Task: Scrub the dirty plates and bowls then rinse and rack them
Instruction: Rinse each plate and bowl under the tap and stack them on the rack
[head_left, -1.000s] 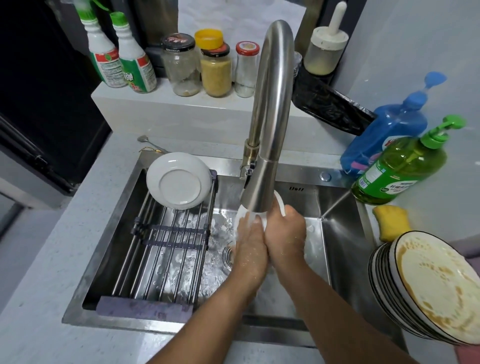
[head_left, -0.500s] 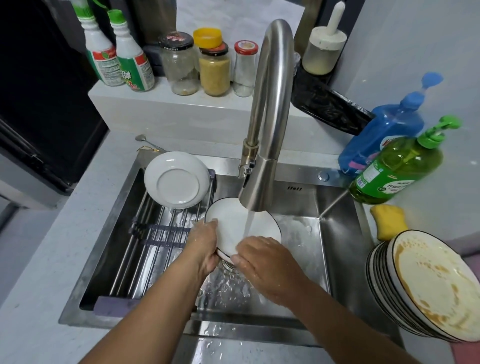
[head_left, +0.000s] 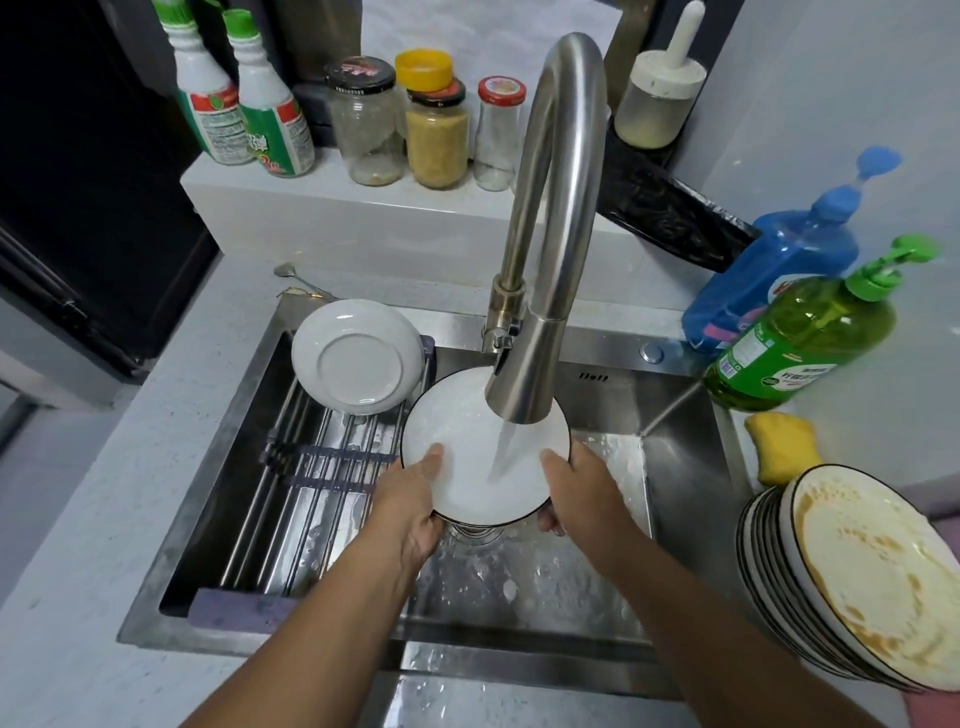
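A white plate with a dark rim (head_left: 467, 447) is held face up under the running faucet (head_left: 540, 332), and water pours onto its middle. My left hand (head_left: 410, 499) grips its left edge, thumb on top. At the plate's right edge my right hand (head_left: 576, 493) grips with fingers curled underneath. Another white plate (head_left: 358, 358) leans upside down on the roll-up rack (head_left: 291, 493) over the sink's left half. A stack of dirty plates (head_left: 857, 577) with brown smears stands on the counter at the right.
A yellow sponge (head_left: 782, 441) lies by the green soap bottle (head_left: 800, 343) and a blue bottle (head_left: 774, 270). Jars and spray bottles line the ledge behind the sink (head_left: 680, 467). A spoon (head_left: 296, 278) lies at the sink's back left corner.
The plate went from edge-on between both hands to flat and face up. My hands moved apart to its left and right edges.
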